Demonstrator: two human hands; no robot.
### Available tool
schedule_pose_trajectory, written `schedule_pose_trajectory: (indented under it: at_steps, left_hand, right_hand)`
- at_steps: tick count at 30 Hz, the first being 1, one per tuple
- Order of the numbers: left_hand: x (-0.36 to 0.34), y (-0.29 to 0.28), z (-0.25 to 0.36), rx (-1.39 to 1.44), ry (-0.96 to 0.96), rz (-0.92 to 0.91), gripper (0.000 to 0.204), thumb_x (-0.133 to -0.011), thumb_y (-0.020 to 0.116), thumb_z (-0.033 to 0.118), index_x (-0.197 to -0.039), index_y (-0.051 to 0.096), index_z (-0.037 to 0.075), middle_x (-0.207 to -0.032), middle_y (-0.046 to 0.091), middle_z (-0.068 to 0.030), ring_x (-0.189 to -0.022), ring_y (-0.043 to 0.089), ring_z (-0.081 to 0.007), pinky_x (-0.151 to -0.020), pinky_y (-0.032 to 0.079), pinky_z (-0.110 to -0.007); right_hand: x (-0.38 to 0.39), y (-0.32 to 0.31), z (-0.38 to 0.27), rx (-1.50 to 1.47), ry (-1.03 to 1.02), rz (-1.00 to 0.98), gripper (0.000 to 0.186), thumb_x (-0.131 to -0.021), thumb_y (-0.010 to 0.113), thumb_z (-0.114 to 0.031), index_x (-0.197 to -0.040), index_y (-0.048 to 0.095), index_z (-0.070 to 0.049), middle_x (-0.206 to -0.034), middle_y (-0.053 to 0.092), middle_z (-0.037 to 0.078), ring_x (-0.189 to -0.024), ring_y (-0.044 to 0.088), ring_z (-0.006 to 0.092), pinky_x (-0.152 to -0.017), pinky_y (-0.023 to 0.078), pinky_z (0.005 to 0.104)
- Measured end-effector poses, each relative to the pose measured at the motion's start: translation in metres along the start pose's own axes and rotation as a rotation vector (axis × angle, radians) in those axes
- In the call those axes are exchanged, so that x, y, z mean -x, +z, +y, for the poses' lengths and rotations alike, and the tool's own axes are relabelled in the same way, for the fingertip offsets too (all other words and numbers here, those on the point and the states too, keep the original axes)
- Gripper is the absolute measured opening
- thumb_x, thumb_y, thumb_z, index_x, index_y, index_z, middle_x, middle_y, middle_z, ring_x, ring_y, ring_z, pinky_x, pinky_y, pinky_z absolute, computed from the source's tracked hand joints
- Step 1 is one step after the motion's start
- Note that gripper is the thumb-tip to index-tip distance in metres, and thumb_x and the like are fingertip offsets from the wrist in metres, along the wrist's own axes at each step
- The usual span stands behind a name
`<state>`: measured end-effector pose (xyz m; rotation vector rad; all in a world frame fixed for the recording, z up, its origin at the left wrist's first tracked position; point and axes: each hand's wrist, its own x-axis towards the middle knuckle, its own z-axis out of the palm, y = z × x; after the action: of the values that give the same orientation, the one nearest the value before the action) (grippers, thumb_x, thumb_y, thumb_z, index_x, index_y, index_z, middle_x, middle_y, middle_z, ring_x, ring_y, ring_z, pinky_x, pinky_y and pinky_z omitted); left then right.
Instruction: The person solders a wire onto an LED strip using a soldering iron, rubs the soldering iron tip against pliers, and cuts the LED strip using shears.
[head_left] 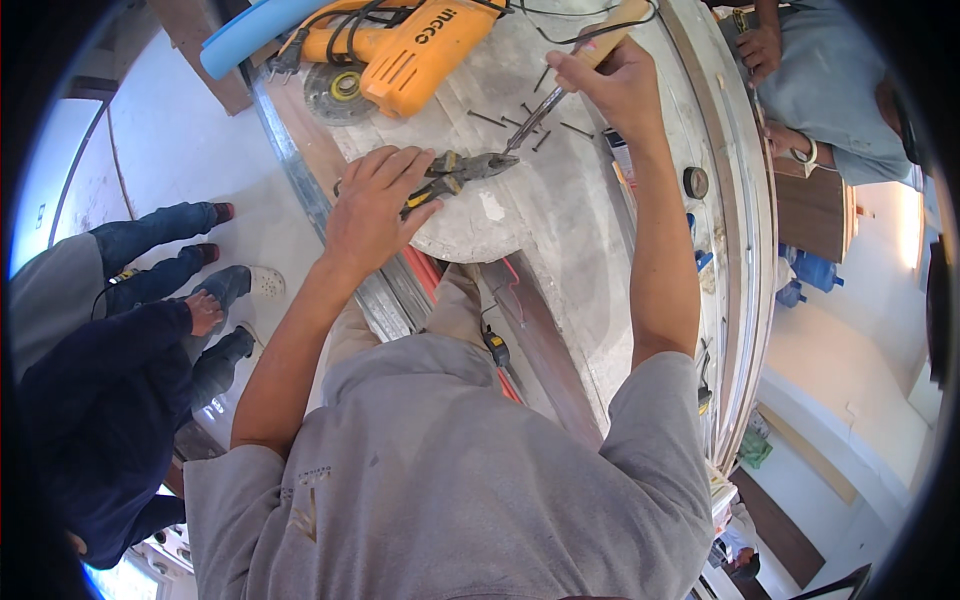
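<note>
Pliers (462, 172) with black and yellow handles are gripped in my left hand (378, 195), its fingers curled over the handles. Above the worktop, my right hand (615, 85) closes around a tool with a pale wooden handle (612, 32) and a long thin metal shaft (540, 118). The shaft slants down to the left, and its tip meets the pliers' jaws. Whether the jaws hold something small there I cannot tell. Several dark screws (486, 118) lie scattered on the pale, stained worktop (570, 240) around the shaft.
An orange corded power tool (425, 55) and a round disc (340, 92) lie at the far left, near a blue tube (250, 35). A dark cable (545, 32) passes by the wooden handle. People stand left (130, 330) and far right (830, 85).
</note>
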<state>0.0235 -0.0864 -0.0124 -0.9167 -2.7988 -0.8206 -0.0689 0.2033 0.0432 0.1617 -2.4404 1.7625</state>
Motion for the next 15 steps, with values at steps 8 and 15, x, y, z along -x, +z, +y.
schedule_pose_trajectory:
  at_steps: [8, 15]
  left_hand:
    - [0.000, -0.001, 0.001, 0.007, 0.003, -0.002, 0.056, -0.079, 0.072, 0.028, -0.129, 0.055, 0.008, -0.122, 0.058, -0.0063, -0.116, 0.050, -0.0267, -0.099, 0.038, -0.040]
    - [-0.001, 0.000, 0.002, 0.029, -0.013, -0.004, 0.054, -0.078, 0.074, 0.025, -0.127, 0.058, 0.007, -0.123, 0.058, -0.0085, -0.116, 0.051, -0.0292, -0.099, 0.039, -0.041]
  right_hand:
    - [0.000, -0.013, -0.010, 0.142, 0.078, -0.141, 0.043, -0.080, 0.079, -0.016, -0.111, 0.054, 0.001, -0.087, 0.068, 0.008, -0.079, 0.066, 0.0125, -0.072, 0.051, 0.0245]
    - [-0.002, -0.016, -0.003, 0.069, 0.087, -0.223, 0.047, -0.083, 0.076, -0.015, -0.118, 0.050, 0.002, -0.092, 0.069, 0.010, -0.084, 0.067, 0.0134, -0.075, 0.051, 0.0255]
